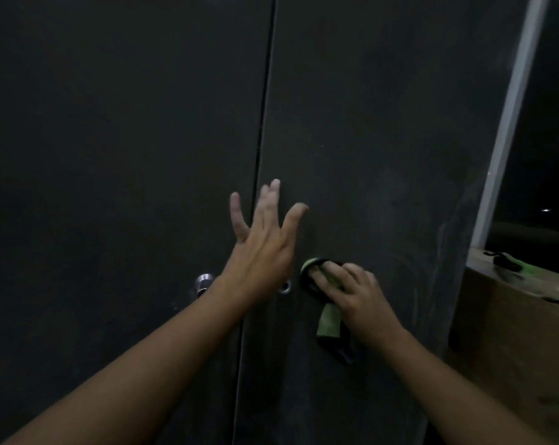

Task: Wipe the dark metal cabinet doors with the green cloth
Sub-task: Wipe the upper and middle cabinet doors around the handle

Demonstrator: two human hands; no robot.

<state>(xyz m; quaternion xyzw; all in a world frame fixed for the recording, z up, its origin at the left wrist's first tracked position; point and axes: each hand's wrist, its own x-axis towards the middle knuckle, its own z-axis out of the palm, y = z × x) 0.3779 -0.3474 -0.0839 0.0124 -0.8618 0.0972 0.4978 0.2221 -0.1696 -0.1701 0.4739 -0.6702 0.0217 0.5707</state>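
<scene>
Left door (111,187): dark, plain, with a round metal knob (204,282) near its inner edge. The left forearm rises from the lower left, and the left hand (262,248) lies across the seam (265,91) between the doors, back toward the camera. Its grip is wide: fingers straight and spread, pointing up, holding nothing. Whether the fingertips touch the metal cannot be told. A small round lock (285,286) shows just right of its wrist.

Right door (384,123): the cloth (328,322), green with a dark border, lies against it just right of the lock. The right hand (355,293), coming from the lower right, has its fingers curled over the bunched upper part. The cloth's long axis runs roughly vertical. A loose tail hangs down below the grip on the thumb side, and a rounded fold juts up and left past the fingertips.

Far right: a pale upright frame (512,123) and a brown ledge (512,303) carrying a small dark-and-green object (509,263), too dim to identify.
</scene>
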